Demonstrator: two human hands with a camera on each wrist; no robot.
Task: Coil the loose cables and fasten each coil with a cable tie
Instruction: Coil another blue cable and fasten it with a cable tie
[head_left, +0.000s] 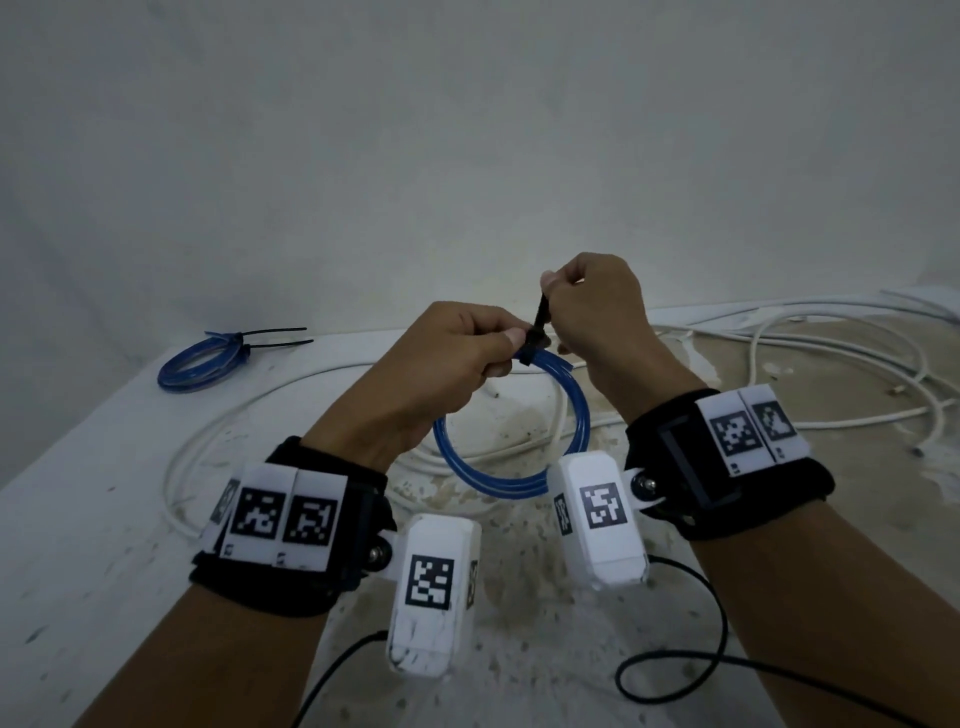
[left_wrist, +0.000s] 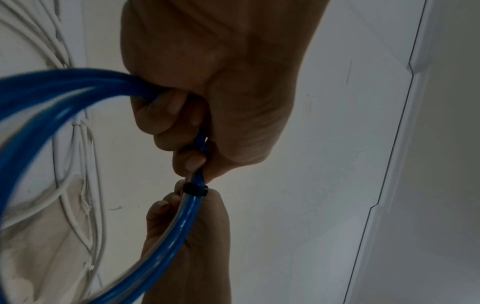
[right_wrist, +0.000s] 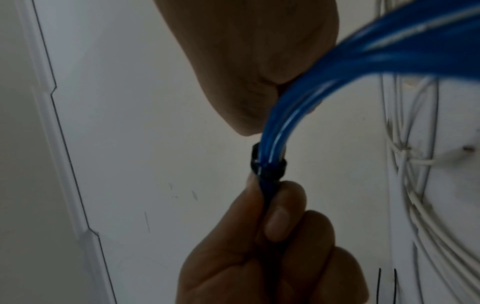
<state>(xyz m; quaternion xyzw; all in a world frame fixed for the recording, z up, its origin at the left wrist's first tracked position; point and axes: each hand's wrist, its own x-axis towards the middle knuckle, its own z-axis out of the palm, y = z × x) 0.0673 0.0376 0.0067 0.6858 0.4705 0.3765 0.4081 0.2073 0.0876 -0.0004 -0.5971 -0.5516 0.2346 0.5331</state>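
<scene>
No readable writing is seen. The blue coil (head_left: 511, 441) is held above the table (head_left: 78, 519) by the left hand (head_left: 441, 358); the black cable tie (head_left: 537, 325) is pinched by the right hand (head_left: 597, 306).

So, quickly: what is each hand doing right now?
Left hand: grips the blue coil.
Right hand: pinches the tie tail.
</scene>
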